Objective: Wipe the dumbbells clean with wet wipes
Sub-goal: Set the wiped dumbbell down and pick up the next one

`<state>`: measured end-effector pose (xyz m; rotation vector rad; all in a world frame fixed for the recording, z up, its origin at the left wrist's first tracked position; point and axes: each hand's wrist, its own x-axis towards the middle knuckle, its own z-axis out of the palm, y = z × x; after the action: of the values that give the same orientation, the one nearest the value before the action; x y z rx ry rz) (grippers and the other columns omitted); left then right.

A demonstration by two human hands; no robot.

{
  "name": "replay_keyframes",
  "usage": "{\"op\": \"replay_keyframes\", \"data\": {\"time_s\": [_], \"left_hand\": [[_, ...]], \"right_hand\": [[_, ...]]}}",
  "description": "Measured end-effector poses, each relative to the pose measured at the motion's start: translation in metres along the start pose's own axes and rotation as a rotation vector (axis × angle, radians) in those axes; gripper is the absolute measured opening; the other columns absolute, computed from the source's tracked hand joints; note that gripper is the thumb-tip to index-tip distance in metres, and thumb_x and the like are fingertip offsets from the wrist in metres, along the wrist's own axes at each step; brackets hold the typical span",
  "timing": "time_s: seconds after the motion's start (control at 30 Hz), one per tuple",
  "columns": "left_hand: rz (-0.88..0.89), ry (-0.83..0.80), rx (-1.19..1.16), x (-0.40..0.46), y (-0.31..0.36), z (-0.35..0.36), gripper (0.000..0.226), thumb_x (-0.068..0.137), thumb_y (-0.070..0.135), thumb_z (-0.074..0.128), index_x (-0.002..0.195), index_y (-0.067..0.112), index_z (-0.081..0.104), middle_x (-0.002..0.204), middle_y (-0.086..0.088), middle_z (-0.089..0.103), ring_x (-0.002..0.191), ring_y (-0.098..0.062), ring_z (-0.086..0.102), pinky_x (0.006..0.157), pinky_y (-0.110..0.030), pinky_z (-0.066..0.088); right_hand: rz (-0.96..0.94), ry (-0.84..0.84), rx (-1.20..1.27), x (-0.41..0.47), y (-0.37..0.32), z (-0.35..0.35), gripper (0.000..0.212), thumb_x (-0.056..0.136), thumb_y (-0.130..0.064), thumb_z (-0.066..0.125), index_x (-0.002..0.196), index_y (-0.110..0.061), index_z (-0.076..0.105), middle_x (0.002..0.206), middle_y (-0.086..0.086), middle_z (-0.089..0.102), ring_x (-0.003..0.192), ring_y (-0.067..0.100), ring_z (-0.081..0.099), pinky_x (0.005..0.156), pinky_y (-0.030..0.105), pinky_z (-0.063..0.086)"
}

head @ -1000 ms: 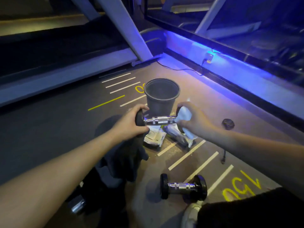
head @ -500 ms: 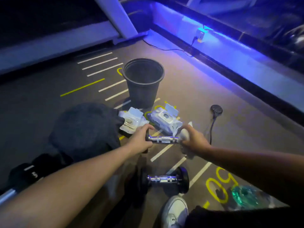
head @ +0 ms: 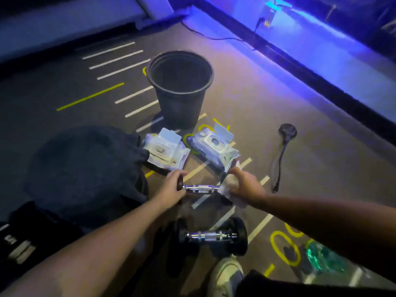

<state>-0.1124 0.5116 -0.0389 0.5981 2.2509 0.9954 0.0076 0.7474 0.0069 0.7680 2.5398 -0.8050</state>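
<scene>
At frame centre, the left hand (head: 171, 186) grips one dumbbell (head: 200, 189) end; the right hand (head: 246, 185) holds a wet wipe (head: 227, 186) around the other.

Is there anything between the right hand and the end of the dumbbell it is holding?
Yes. A white wet wipe is wrapped over that end of the held dumbbell, and the right hand grips through it. The left hand holds the other end bare.

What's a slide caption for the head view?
Left hand steadies a held dumbbell while the right hand wipes its end with a wet wipe; second dumbbell on floor.
</scene>
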Motion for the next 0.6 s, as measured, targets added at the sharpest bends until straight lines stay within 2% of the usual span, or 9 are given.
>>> {"op": "replay_keyframes", "data": {"time_s": [0.07,0.13,0.2,0.27,0.3,0.33,0.43,0.5,0.6], "left_hand": [[-0.021,-0.048,-0.032,-0.006,-0.003,-0.007,0.067,0.071,0.017,0.077,0.134,0.01,0.055,0.138,-0.012,0.047,0.131,-0.025,0.047,0.109,-0.018,0.032],[-0.039,-0.067,-0.074,-0.017,-0.007,-0.009,0.087,0.061,0.043,0.073,0.14,0.016,0.048,0.145,-0.01,0.039,0.137,-0.023,0.042,0.12,-0.035,0.03],[-0.065,-0.051,-0.075,-0.033,-0.005,-0.006,0.088,0.068,0.035,0.08,0.145,0.017,0.042,0.148,-0.009,0.032,0.14,-0.02,0.036,0.12,-0.027,0.024],[-0.038,0.016,-0.058,-0.05,-0.002,0.001,0.077,0.077,0.018,0.084,0.142,0.016,0.044,0.137,-0.004,0.031,0.131,-0.015,0.038,0.107,-0.007,0.02],[-0.006,0.046,-0.043,-0.059,0.0,0.005,0.071,0.077,0.018,0.083,0.139,0.018,0.047,0.132,-0.001,0.031,0.127,-0.013,0.04,0.101,-0.002,0.021],[0.028,0.06,-0.007,-0.067,0.003,0.007,0.066,0.077,0.024,0.083,0.135,0.024,0.051,0.131,0.002,0.031,0.125,-0.012,0.04,0.099,-0.003,0.023],[0.109,0.071,0.133,-0.09,0.01,0.013,0.056,0.073,0.046,0.073,0.126,0.04,0.056,0.134,0.009,0.029,0.124,-0.012,0.036,0.106,-0.024,0.032],[0.087,0.032,0.155,-0.101,0.015,0.014,0.052,0.076,0.048,0.073,0.124,0.046,0.054,0.131,0.011,0.029,0.123,-0.012,0.035,0.104,-0.029,0.036],[-0.01,-0.11,0.15,-0.114,0.017,0.021,0.055,0.08,0.047,0.076,0.129,0.047,0.051,0.127,0.008,0.031,0.119,-0.017,0.048,0.096,-0.025,0.04]], "right_hand": [[-0.002,-0.016,-0.002,0.0,0.002,-0.001,0.058,0.074,-0.021,0.074,0.128,-0.024,0.053,0.113,0.015,0.061,0.102,0.033,0.061,0.073,0.029,0.042],[0.009,-0.034,0.003,-0.006,0.004,0.0,0.063,0.074,-0.027,0.078,0.131,-0.023,0.052,0.116,0.014,0.063,0.104,0.032,0.062,0.074,0.027,0.042],[0.02,-0.034,0.014,-0.015,0.008,0.002,0.066,0.074,-0.036,0.081,0.131,-0.023,0.051,0.114,0.013,0.065,0.101,0.03,0.063,0.073,0.026,0.042],[0.026,-0.027,0.019,-0.028,0.012,0.002,0.065,0.074,-0.042,0.082,0.128,-0.022,0.051,0.112,0.01,0.067,0.097,0.026,0.064,0.073,0.027,0.045],[0.033,-0.045,0.01,-0.036,0.014,0.001,0.064,0.075,-0.04,0.082,0.127,-0.022,0.05,0.112,0.01,0.066,0.095,0.025,0.063,0.072,0.028,0.047],[0.048,-0.082,0.004,-0.043,0.016,0.0,0.064,0.075,-0.038,0.082,0.128,-0.022,0.049,0.113,0.01,0.066,0.093,0.023,0.062,0.068,0.027,0.048],[0.114,-0.188,0.077,-0.067,0.023,-0.003,0.065,0.073,-0.034,0.083,0.127,-0.029,0.047,0.106,0.005,0.062,0.081,0.02,0.066,0.045,0.026,0.051],[0.139,-0.209,0.173,-0.081,0.024,-0.004,0.064,0.071,-0.033,0.085,0.123,-0.035,0.046,0.105,0.005,0.061,0.08,0.023,0.069,0.045,0.034,0.056],[0.151,-0.267,0.248,-0.093,0.019,-0.006,0.067,0.072,-0.032,0.085,0.124,-0.037,0.044,0.109,0.006,0.061,0.085,0.024,0.071,0.051,0.041,0.059]]}}
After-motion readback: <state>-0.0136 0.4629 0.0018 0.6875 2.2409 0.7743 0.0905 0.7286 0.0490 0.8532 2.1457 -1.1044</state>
